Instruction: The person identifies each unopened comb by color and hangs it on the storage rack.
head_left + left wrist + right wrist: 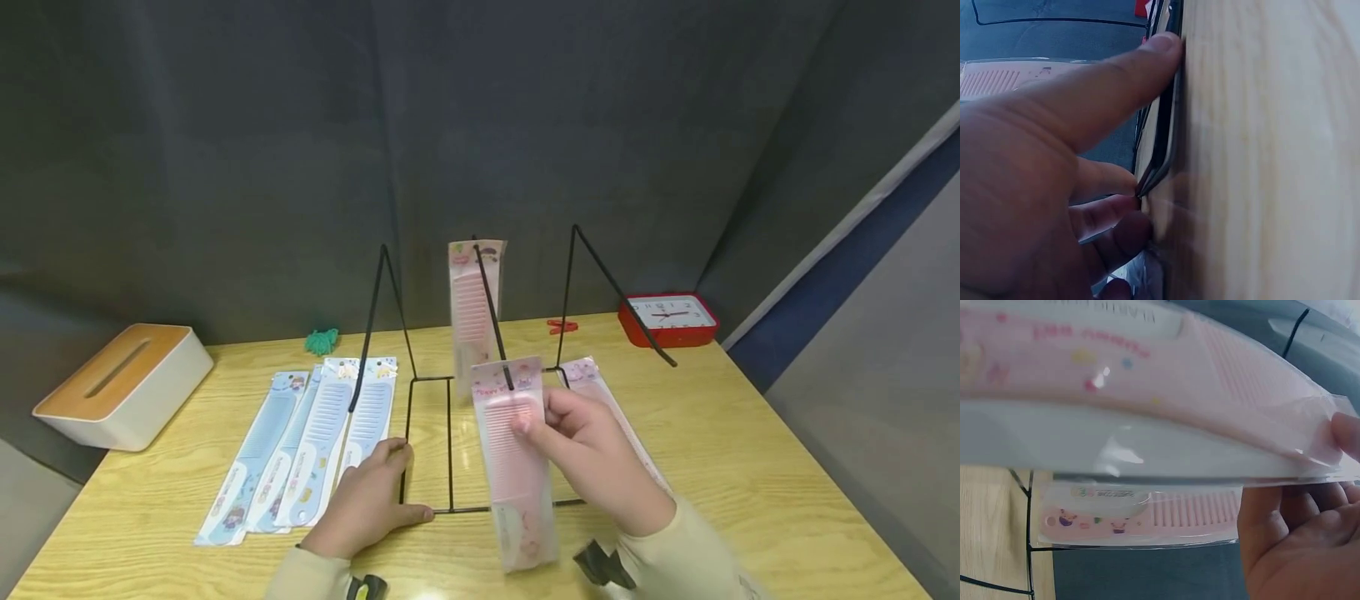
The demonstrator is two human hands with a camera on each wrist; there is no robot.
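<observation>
Seen from the head camera, the right hand holds a packaged pink comb upright near the front edge of the tabletop, its fingers curled round the right edge of the packet and the thumb lying on its face. The top of the packet meets the middle prong of a black wire rack that stands at the centre of the tabletop. A second pink comb already hangs higher on that same prong, and a third pink packet lies flat behind the right hand.

The left hand rests on the tabletop with straight fingers, pressing on the front left corner of the rack's base. The left wrist view shows what the head view cannot: the fingers lie directly along the black wire, touching it and the wood.

The right wrist view shows the held packet from below, bowed slightly, with the fingers beneath it.

Four blue combs lie fanned out towards the left edge. A tissue box sits off the back left corner, a red clock at the back right corner.
</observation>
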